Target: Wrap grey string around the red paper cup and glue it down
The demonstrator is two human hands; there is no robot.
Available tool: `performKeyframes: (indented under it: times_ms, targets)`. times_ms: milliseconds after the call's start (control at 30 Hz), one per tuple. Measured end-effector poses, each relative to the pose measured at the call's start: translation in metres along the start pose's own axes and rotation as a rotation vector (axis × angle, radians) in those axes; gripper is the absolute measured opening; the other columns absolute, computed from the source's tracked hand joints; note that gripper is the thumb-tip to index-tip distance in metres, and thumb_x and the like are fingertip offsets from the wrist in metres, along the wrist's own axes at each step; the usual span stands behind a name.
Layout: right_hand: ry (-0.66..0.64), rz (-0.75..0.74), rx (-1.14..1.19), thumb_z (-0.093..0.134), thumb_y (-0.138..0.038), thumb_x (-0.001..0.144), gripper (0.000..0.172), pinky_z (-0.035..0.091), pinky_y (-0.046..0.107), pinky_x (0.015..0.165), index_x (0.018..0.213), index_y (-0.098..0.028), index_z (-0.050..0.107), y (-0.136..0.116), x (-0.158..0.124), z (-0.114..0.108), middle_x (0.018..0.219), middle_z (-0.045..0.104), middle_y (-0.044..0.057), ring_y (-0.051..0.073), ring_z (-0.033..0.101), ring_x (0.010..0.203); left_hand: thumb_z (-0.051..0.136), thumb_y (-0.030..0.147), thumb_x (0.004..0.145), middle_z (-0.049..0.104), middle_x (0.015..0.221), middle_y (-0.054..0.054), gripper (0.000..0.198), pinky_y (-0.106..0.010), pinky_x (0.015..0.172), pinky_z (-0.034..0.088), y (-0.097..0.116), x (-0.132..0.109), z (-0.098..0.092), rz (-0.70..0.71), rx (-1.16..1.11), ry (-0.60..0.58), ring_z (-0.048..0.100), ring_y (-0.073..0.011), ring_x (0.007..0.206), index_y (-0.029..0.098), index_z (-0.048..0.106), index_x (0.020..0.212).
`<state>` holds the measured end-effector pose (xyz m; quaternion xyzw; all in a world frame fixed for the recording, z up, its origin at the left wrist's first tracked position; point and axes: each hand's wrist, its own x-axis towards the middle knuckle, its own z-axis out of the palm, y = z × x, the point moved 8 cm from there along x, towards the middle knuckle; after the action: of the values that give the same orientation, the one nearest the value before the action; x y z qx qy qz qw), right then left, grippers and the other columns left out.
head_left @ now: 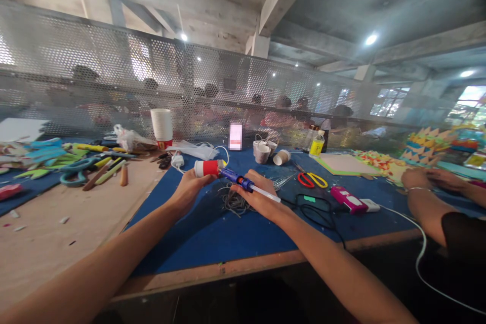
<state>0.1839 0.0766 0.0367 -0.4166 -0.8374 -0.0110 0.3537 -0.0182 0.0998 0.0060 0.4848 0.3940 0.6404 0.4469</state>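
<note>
My left hand (192, 190) is closed around a red and white paper cup (209, 167), tipped on its side with its end toward the right. In my right hand (261, 193) is a blue hot glue gun (238, 179), with a clear glue stick (268, 194) jutting from its back. The gun's nozzle points left and is at the cup's end; whether they touch I cannot tell. Beneath the gun lies a tangle of grey-brown cord (237, 201) on the blue mat (182, 248). Small cups with cord handles (261, 152) stand beyond my hands.
Scissors with red and yellow handles (313, 180), a magenta device (347, 199) and black cable lie at right. A stack of paper cups (161, 125) stands at back left, near blue scissors (78, 171) and tools. At far right, another person's hands (421, 179) work beside paper pieces.
</note>
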Motion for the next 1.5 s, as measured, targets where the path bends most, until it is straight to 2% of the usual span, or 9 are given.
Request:
performKeyframes:
  times_ms: [1500]
  targets:
    - [-0.007,-0.039,-0.028,0.055,-0.065,0.094,0.045,0.03,0.025,0.059,0.082,-0.022,0.063,0.0038,-0.0011,0.0053,0.085,0.062,0.001,0.013,0.057,0.069,0.081,0.019,0.061,0.072,0.077,-0.003,0.024,-0.029,0.071,0.049,0.0008,-0.0001,0.0002,-0.008,0.006,0.011,0.063,-0.0165,0.07,0.016,0.073,0.083]
